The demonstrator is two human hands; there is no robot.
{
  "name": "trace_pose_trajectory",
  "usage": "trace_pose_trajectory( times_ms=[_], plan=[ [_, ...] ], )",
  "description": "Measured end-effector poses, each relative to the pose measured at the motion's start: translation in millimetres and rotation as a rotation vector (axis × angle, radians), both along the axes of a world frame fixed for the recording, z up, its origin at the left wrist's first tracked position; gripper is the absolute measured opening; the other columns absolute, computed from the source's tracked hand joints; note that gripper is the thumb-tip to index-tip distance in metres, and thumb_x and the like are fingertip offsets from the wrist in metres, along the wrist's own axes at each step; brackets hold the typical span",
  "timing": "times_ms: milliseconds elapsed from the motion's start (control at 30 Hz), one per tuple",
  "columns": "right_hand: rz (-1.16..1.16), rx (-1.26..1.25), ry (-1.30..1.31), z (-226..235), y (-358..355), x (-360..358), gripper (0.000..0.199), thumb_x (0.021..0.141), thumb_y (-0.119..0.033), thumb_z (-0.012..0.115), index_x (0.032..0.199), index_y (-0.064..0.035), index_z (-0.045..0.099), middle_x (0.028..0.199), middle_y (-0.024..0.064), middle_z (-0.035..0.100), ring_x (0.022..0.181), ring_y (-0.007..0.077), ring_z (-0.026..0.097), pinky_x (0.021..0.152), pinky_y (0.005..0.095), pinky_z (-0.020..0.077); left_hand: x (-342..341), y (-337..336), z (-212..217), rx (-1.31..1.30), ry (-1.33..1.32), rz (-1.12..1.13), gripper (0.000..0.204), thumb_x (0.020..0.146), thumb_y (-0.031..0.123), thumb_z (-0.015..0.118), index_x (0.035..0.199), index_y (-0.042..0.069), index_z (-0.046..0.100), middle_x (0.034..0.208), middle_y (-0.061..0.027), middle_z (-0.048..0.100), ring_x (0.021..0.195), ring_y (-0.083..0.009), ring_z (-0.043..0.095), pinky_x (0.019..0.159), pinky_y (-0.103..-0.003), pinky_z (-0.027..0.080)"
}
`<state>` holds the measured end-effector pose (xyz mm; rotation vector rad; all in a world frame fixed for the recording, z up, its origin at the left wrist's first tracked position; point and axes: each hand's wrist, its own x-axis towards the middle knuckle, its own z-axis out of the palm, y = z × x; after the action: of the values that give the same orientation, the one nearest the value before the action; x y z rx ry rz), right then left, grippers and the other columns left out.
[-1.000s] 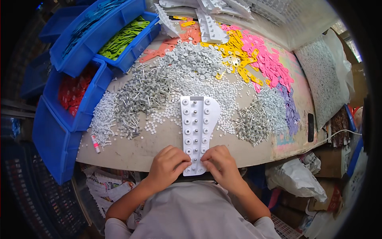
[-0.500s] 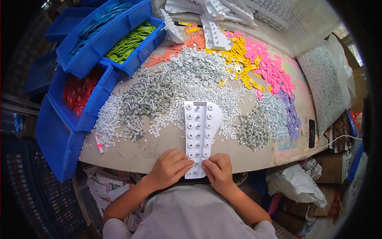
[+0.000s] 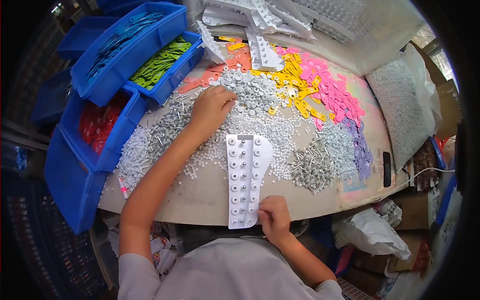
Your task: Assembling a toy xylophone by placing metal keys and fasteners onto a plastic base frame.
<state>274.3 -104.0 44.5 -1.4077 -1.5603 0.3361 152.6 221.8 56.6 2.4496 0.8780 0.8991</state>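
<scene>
Fingers of the right hand (image 3: 273,217) curl on the near right edge of the white studded board (image 3: 245,180), pinning it at the table's (image 3: 200,197) near edge. Farther off and to the left, the left hand (image 3: 211,107) cups, fingers bent, into the grey washer heap (image 3: 252,90), apparently gathering pieces; seating them on the board's pegs looks next
</scene>
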Motion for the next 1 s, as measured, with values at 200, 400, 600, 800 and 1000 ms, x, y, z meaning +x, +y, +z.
trace_pose_trajectory(
  times_ms=[200, 400, 600, 800, 1000],
  plan=[
    [-0.349, -0.135, -0.056, 20, 28, 36, 0.015, 0.089, 0.005, 0.068, 0.102, -0.0013, 0.065, 0.099, 0.0155, 0.065, 0.093, 0.0365, 0.062, 0.085, 0.0433, 0.0481, 20, 6, -22, 0.106, 0.126, -0.002, 0.011, 0.087, 0.011, 0.075, 0.094, 0.005, 0.070, 0.094, -0.0095, 0.066, 0.099, -0.0318, 0.064, 0.087, -0.046, 0.050],
    [-0.290, -0.091, -0.379, 43, 99, 68, 0.013, 0.092, -0.001, 0.067, 0.105, -0.0032, 0.068, 0.099, 0.0140, 0.067, 0.099, 0.0346, 0.061, 0.092, 0.0438, 0.0449, 9, -11, -5, 0.115, 0.089, 0.021, 0.013, 0.086, 0.010, 0.076, 0.093, 0.005, 0.067, 0.091, -0.0095, 0.068, 0.096, -0.0322, 0.064, 0.086, -0.046, 0.050],
    [-0.085, -0.025, -0.458, 21, 198, 78, 0.016, 0.090, -0.003, 0.071, 0.105, -0.0070, 0.075, 0.097, 0.0109, 0.071, 0.098, 0.0330, 0.064, 0.089, 0.0444, 0.0489, -30, -47, 13, -0.102, 0.005, 0.071, 0.014, 0.087, 0.011, 0.078, 0.099, 0.004, 0.074, 0.093, -0.0088, 0.073, 0.093, -0.0269, 0.068, 0.083, -0.040, 0.053],
    [-0.045, -0.143, -0.634, 1, 237, 81, 0.013, 0.085, -0.003, 0.072, 0.097, -0.0079, 0.071, 0.096, 0.0108, 0.068, 0.098, 0.0326, 0.063, 0.088, 0.0430, 0.0501, -73, -105, 44, -0.272, -0.154, 0.075, 0.015, 0.085, 0.004, 0.081, 0.100, 0.002, 0.077, 0.093, -0.0085, 0.073, 0.090, -0.0248, 0.067, 0.081, -0.035, 0.052],
    [-0.082, -0.081, -0.439, 16, 211, 74, 0.009, 0.090, -0.002, 0.071, 0.094, -0.0043, 0.064, 0.093, 0.0116, 0.066, 0.097, 0.0332, 0.062, 0.085, 0.0453, 0.0503, -98, -164, 64, -0.311, -0.057, -0.197, 0.014, 0.084, 0.001, 0.079, 0.098, 0.004, 0.078, 0.094, -0.0091, 0.071, 0.091, -0.0273, 0.065, 0.083, -0.039, 0.051]
  ],
)
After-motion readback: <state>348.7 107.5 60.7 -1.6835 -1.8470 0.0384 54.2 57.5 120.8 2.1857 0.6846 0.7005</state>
